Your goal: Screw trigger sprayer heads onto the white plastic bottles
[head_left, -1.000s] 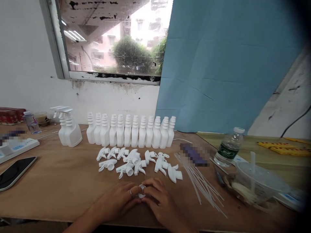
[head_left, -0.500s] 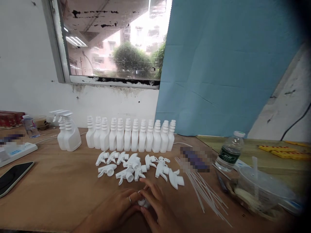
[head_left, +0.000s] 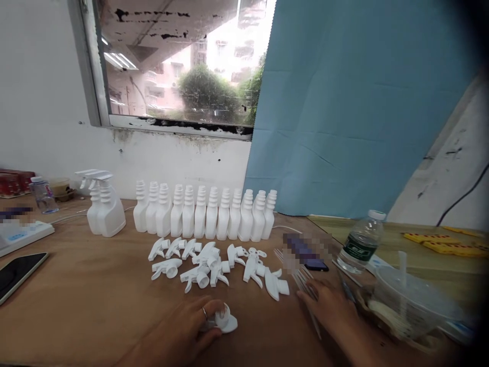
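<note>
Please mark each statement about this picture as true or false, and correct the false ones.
1. The left hand holds a white spray head on the table. True.
2. The right hand rests on the phone. False: it lies on the thin white tubes; the phone is far to the left.
3. The row of white bottles stands upright, without spray heads. True.
4. The water bottle lies on its side. False: it stands upright, cap on.
5. Loose spray heads lie in front of the bottle row. True.
</note>
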`<state>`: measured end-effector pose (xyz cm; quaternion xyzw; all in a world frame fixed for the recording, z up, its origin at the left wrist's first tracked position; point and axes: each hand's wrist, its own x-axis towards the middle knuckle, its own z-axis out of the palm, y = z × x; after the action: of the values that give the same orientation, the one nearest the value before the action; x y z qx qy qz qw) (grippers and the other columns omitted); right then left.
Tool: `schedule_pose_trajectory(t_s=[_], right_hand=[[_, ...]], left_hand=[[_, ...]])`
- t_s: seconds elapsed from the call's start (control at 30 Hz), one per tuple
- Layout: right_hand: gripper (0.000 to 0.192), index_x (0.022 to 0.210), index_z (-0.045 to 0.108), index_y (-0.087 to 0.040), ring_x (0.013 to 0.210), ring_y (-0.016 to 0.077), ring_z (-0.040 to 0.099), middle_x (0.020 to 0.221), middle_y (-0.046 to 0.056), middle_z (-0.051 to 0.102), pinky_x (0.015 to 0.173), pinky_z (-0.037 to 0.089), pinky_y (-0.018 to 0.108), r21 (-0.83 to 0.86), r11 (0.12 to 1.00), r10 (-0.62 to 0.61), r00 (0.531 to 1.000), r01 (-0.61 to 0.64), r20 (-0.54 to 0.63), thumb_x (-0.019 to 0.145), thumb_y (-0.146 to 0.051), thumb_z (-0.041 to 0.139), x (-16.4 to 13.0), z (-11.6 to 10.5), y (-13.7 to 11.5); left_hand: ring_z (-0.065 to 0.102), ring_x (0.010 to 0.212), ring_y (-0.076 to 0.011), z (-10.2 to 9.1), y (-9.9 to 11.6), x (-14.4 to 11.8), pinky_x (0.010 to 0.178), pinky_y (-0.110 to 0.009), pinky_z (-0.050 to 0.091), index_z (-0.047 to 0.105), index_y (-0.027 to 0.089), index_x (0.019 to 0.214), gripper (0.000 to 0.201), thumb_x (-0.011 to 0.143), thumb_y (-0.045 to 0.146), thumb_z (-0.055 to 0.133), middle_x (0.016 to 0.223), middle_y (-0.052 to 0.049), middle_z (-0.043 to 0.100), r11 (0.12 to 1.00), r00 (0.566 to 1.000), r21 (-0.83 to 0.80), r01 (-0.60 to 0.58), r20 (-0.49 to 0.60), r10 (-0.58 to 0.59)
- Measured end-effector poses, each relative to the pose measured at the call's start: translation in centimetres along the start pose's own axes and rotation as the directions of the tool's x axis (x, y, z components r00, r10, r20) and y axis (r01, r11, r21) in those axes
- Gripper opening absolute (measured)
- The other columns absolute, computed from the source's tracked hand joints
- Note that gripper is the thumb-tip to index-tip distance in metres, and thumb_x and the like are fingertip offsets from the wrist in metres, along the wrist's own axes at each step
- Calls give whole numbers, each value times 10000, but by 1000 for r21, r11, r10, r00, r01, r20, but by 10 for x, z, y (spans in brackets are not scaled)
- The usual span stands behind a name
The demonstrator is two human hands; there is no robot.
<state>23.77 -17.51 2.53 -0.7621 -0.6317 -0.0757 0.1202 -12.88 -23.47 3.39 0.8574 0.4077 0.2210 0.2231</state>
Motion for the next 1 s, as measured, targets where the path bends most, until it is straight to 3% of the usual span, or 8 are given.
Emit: schedule_pose_trajectory(t_s=[0.17,0.47,0.57,0.67,0.73,0.83,0.9,1.0], right_hand=[[176,771,656,-183,837,277,672,897,113,699,619,426,322,20,999,-28,999,28,24,847,-274,527,9,9,0],[242,670,658,-172,817,286,671,819,135,707,646,417,331,-31,999,-21,1000,20,-18,819,-165,467,5,1,-15],[227,598,623,-182,774,284,665,786,134,700,636,420,332,46,999,-17,997,20,-70,772,-162,478,7,-3,-15],[181,642,601,-189,712,279,651,747,119,687,632,421,345,286,958,43,984,9,-176,770,-226,479,9,-13,-15],[162,732,588,-198,691,260,643,717,85,672,648,437,344,579,814,79,978,50,-195,802,-313,498,7,-23,-23],[272,882,559,-211,592,187,592,678,15,611,593,457,299,952,283,0,992,118,-123,803,-469,594,-2,-39,-57],[335,944,561,-210,469,106,459,623,-37,511,451,356,218,999,-44,-113,994,-1,-4,781,-484,665,-11,-49,-89],[326,941,597,-171,505,49,346,647,-51,429,452,253,165,919,-347,-300,951,-187,80,753,-391,746,-24,-61,-137]], left_hand=[[597,1038,-211,-2,5,0,900,-303,444,467,330,1245,326,923,319,516,1186,9,614,999,999,30,14,31,-15],[580,1075,-206,0,3,-1,928,-296,422,469,323,1247,337,915,315,527,1209,19,609,1000,1000,15,23,17,-23],[563,1113,-202,0,3,-2,967,-287,393,483,316,1233,332,907,332,544,1235,26,606,999,999,-14,50,7,-50],[592,1032,-195,0,4,0,893,-265,413,503,311,1179,320,870,329,588,1151,38,644,991,993,-66,119,-1,-119],[609,943,-183,0,5,1,812,-247,425,515,309,1137,322,834,304,623,1060,51,664,978,985,-118,170,3,-171],[608,914,-172,2,2,4,781,-229,421,541,320,1127,351,798,275,654,1023,65,668,959,975,-176,224,30,-222],[602,936,-176,4,-2,5,792,-228,417,563,313,1128,366,781,274,671,1046,57,667,952,969,-179,248,34,-246],[596,945,-177,8,-6,6,799,-226,417,588,286,1108,338,780,293,673,1044,42,669,956,970,-168,239,5,-241]])
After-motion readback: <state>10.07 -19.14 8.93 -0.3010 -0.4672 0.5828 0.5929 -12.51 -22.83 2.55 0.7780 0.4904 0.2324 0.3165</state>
